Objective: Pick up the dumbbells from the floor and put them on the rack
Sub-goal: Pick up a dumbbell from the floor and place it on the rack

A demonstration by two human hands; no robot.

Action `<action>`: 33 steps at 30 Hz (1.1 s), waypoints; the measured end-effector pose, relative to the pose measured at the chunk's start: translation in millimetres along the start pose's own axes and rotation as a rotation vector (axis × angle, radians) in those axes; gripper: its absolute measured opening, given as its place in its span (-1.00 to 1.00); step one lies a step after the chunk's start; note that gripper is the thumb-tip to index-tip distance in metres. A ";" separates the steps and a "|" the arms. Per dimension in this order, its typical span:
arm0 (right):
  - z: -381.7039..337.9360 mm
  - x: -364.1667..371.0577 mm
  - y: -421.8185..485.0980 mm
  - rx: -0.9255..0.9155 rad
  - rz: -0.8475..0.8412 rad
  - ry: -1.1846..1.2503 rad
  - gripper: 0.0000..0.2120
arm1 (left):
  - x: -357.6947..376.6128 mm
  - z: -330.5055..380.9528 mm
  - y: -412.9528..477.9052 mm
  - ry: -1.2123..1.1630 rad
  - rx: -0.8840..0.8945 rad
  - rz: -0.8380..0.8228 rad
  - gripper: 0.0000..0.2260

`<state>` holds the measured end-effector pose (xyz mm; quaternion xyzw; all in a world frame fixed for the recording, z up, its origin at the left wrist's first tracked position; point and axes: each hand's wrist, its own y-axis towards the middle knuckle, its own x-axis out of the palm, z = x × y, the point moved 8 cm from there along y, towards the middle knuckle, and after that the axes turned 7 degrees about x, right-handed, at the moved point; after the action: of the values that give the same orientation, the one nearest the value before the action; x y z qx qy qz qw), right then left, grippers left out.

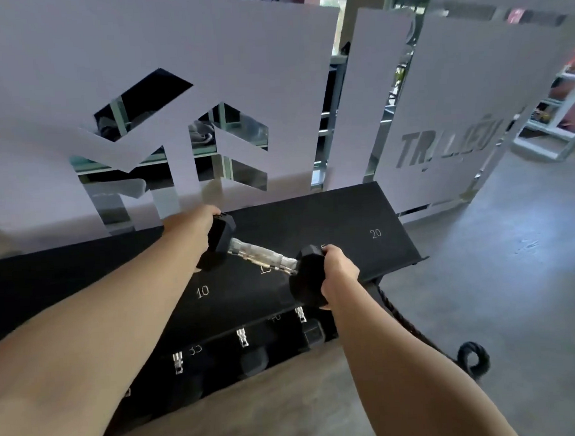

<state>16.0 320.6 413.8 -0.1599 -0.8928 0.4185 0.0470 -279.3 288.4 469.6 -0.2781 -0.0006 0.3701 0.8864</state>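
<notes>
A black hex dumbbell (265, 257) with a chrome handle is held over the top shelf of the black rack (362, 214), above the white "15" mark. My left hand (193, 219) grips its far left head. My right hand (339, 275) grips its near right head. The dumbbell lies slanted, left end farther from me. Whether it touches the shelf I cannot tell. The top shelf bears the marks "10" and "20" with nothing on them.
The lower shelf (201, 385) holds several black dumbbells with chrome handles. A thick black rope (470, 358) lies coiled on the floor at the rack's right end. A frosted glass partition (204, 55) stands right behind the rack. Grey floor opens to the right.
</notes>
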 end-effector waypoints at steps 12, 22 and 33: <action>-30.4 121.5 138.5 0.233 0.032 0.071 -0.61 | 92.6 60.0 180.6 0.183 0.031 0.054 -0.49; 24.5 184.9 213.5 0.500 0.194 0.281 -0.57 | 172.4 55.7 293.2 0.349 0.054 -0.035 -0.46; 54.1 222.8 275.5 0.620 0.354 0.397 -0.61 | 225.6 40.6 377.8 0.631 0.128 -0.120 -0.52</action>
<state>-138.4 518.3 157.8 -0.3674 -0.6566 0.6302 0.1917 -371.6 672.4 271.3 -0.3223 0.2812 0.2121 0.8787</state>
